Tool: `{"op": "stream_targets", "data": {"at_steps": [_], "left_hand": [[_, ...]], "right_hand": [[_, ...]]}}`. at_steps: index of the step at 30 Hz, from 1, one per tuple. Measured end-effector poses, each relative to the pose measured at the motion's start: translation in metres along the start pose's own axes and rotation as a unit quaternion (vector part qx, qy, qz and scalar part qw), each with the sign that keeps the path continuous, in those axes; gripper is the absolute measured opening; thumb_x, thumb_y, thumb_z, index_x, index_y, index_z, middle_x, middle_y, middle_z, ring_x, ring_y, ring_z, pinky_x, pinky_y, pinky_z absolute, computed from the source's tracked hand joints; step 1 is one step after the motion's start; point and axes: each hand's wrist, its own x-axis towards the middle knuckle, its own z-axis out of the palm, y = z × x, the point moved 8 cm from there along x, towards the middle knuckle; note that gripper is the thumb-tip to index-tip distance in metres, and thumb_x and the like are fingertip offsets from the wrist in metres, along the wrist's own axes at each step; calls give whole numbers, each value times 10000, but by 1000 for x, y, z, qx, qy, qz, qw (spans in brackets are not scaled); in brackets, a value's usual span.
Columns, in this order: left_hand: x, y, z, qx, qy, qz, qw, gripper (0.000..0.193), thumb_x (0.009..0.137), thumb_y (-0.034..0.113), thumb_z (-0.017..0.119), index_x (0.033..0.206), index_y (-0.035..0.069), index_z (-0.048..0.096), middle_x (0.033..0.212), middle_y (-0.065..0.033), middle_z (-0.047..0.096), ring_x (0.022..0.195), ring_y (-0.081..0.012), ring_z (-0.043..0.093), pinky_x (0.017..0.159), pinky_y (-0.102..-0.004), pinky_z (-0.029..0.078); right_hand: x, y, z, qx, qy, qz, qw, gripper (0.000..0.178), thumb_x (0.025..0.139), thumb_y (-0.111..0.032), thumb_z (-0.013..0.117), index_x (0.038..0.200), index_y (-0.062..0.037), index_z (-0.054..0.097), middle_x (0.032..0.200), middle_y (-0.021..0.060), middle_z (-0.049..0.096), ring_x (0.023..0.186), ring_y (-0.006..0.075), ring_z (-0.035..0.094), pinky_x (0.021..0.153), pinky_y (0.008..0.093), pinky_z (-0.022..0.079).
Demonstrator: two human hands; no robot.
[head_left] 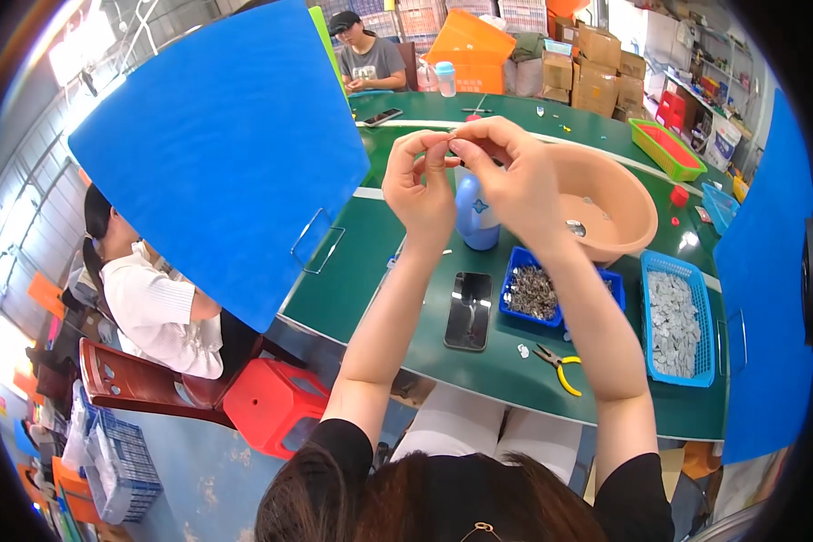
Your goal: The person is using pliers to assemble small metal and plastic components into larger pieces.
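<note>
Both hands are raised above the green table (397, 321), fingertips meeting in a pinch. My left hand (420, 185) and my right hand (506, 176) close on something small and dark between them, too small to name. Behind and below the fingers stands a blue tumbler (479, 226), partly hidden. A blue tray (518, 256) of small metal parts sits below my right wrist. Yellow-handled pliers (566, 369) lie on the table near my right forearm, beside small clear pieces (523, 350). A black phone (469, 312) lies between my forearms.
A tan basin (637, 217) holds a few small pieces. To its right, a light-blue basket (706, 316) is full of pale flat pieces. Blue partitions (217, 154) rise at both sides. A red stool (271, 406) and a seated person (158, 303) are at the left; another person (370, 59) sits across.
</note>
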Motion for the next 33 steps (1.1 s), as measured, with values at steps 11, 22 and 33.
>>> {"op": "stream_targets", "data": {"at_steps": [11, 22, 33], "left_hand": [[58, 46, 20, 182, -103, 296, 932, 218, 746, 9, 682, 949, 53, 618, 951, -78, 622, 811, -185, 600, 650, -259, 477], [-95, -2, -25, 160, -120, -58, 978, 135, 877, 51, 525, 1007, 39, 558, 992, -67, 562, 757, -107, 549, 559, -214, 429], [-214, -6, -10, 100, -243, -222, 939, 126, 841, 30, 596, 966, 28, 605, 865, -64, 602, 629, -97, 541, 492, -202, 390]], "right_hand": [[78, -63, -11, -222, -166, -68, 958, 124, 815, -73, 614, 861, 24, 676, 726, 13, 636, 606, 59, 530, 562, 208, 437], [113, 4, -25, 185, 33, -27, 982, 192, 829, -66, 644, 1015, -26, 670, 924, -11, 612, 806, 51, 502, 706, 184, 396], [87, -19, -24, 106, 67, -134, 983, 159, 842, -19, 611, 988, -5, 674, 896, -6, 569, 855, 62, 497, 742, 209, 386]]}}
